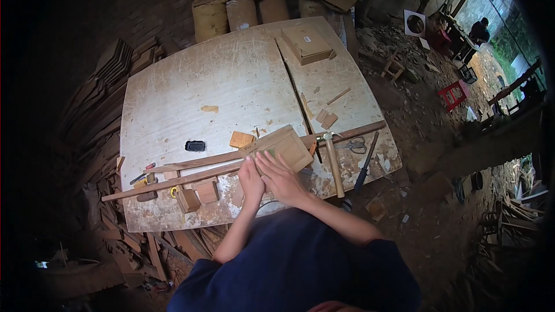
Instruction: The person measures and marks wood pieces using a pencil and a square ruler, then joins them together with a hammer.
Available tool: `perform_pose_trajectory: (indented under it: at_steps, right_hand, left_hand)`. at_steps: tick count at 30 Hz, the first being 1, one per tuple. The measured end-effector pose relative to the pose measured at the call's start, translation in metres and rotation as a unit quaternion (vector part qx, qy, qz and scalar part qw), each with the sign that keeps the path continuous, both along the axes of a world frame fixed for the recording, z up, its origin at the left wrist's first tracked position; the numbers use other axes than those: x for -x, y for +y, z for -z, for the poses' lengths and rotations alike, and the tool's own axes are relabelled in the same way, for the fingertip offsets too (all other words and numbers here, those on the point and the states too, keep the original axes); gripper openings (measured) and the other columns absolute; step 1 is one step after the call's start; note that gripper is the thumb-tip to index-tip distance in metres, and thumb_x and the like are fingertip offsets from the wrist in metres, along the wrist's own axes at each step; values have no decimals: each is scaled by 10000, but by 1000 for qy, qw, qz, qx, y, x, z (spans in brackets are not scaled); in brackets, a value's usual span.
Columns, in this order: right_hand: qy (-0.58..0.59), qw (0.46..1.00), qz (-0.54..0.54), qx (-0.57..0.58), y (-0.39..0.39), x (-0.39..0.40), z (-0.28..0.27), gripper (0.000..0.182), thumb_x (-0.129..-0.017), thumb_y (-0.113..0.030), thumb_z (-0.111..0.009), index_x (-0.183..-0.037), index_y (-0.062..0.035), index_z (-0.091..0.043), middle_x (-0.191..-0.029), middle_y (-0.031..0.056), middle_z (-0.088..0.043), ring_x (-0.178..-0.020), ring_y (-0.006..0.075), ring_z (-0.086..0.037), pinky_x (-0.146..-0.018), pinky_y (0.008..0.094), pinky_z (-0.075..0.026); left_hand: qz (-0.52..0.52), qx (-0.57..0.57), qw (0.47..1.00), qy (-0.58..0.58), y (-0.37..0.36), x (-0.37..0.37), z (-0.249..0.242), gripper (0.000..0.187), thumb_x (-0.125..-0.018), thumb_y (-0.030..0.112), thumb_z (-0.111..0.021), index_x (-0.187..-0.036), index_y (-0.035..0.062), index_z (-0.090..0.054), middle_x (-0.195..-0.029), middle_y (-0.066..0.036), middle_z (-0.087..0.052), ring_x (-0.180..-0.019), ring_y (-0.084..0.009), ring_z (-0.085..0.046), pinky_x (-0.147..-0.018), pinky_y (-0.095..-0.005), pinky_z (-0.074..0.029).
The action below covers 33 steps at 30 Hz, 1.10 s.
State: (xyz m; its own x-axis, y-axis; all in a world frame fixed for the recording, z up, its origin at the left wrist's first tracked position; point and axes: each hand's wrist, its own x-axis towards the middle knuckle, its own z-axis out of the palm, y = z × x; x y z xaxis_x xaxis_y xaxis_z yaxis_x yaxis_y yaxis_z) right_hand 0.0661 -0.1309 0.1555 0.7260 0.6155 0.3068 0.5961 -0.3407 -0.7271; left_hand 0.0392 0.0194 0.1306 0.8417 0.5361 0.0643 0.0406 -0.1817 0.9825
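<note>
A framed wooden panel [287, 145] is in front of me, tilted across long wooden strips [226, 169] on the worktable. My left hand [252, 184] is closed at the near left corner of the panel, its fingers pressed together. Beside it, my right hand [281, 178] lies with fingers stretched over the panel's near edge. The two hands touch or nearly touch. An orange-brown wood block [241, 140] sits just left of the panel. To its right are a hammer [333, 167] and scissors [356, 145].
A cardboard box [306, 43] stands at the worktable's [191, 92] far right. A black case [195, 145] and small wood blocks [206, 190] lie to the left. A long dark-bladed tool [366, 163] rests at the right edge. Far right are a red stool [453, 95] and a person [479, 31].
</note>
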Motion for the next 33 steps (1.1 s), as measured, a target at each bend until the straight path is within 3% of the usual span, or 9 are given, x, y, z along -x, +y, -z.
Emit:
perform_pose_trajectory:
  at_steps: [2,6,10,14,18,21,22,26,33]
  right_hand:
    - [-50,997,-61,19,-8,-2,0,524,-1112,-218,-487,-1603,-37,-464,-1688,143,-428,-1566,379,-380,-1288,626,-185]
    - [85,989,118,34,-10,-38,37,549,-1096,-225,-525,-1612,-49,-464,-1699,138,-418,-1598,362,-331,-1298,604,-180]
    - [-17,997,-64,-41,8,18,2,538,-1115,-227,-464,-1612,-20,-449,-1711,155,-392,-1603,401,-302,-1299,616,-136]
    - [70,984,158,-32,8,-39,61,544,-1104,-222,-508,-1617,-47,-457,-1694,147,-424,-1593,418,-316,-1283,646,-172]
    - [-27,997,-19,-68,19,20,20,556,-1101,-235,-509,-1619,-41,-449,-1702,145,-410,-1608,417,-278,-1292,650,-81]
    - [-49,994,92,-38,9,-23,32,548,-1105,-232,-498,-1618,-43,-453,-1707,144,-402,-1617,418,-254,-1287,661,-75]
    - [45,983,169,-57,8,-42,37,553,-1105,-223,-484,-1628,-48,-438,-1715,141,-389,-1618,415,-257,-1286,659,-84]
    - [-8,997,56,-50,17,8,23,575,-1116,-251,-458,-1650,-48,-394,-1724,150,-367,-1614,400,-269,-1292,650,-76]
    - [48,988,142,-27,6,-28,34,552,-1125,-246,-442,-1641,-52,-412,-1717,154,-380,-1601,381,-310,-1300,638,-71]
  left_hand:
    - [-36,-5,998,-48,-5,-3,-14,474,-1176,279,-414,-924,-60,-629,-750,-134,-637,-715,-153,-544,-672,-382,-475]
    - [-30,-37,998,-41,-3,-1,-19,476,-1176,275,-413,-898,-52,-619,-727,-129,-615,-689,-150,-510,-651,-375,-466]
    - [-54,-59,996,-37,8,0,-17,477,-1176,273,-415,-885,-53,-609,-714,-131,-608,-676,-151,-501,-636,-382,-452]
    - [-75,-50,994,-68,10,-4,-15,458,-1175,264,-415,-901,-53,-600,-704,-128,-601,-670,-153,-489,-623,-391,-440]
    - [-72,-17,995,-64,6,-2,-22,440,-1175,251,-411,-924,-57,-599,-720,-144,-615,-679,-159,-494,-633,-401,-449]
    - [-90,-22,990,-103,-8,-2,-32,440,-1174,243,-413,-911,-58,-595,-719,-149,-605,-677,-166,-496,-637,-406,-450]
    - [-84,-23,992,-92,-7,-1,-27,438,-1174,242,-414,-914,-59,-597,-721,-153,-606,-678,-170,-505,-640,-406,-453]
    - [-64,-23,994,-80,-3,-3,-18,421,-1170,232,-423,-934,-63,-609,-733,-171,-617,-686,-186,-539,-654,-406,-471]
    - [20,-93,995,-30,-16,12,-34,423,-1166,242,-420,-1054,-76,-675,-861,-216,-721,-780,-213,-679,-727,-399,-523]
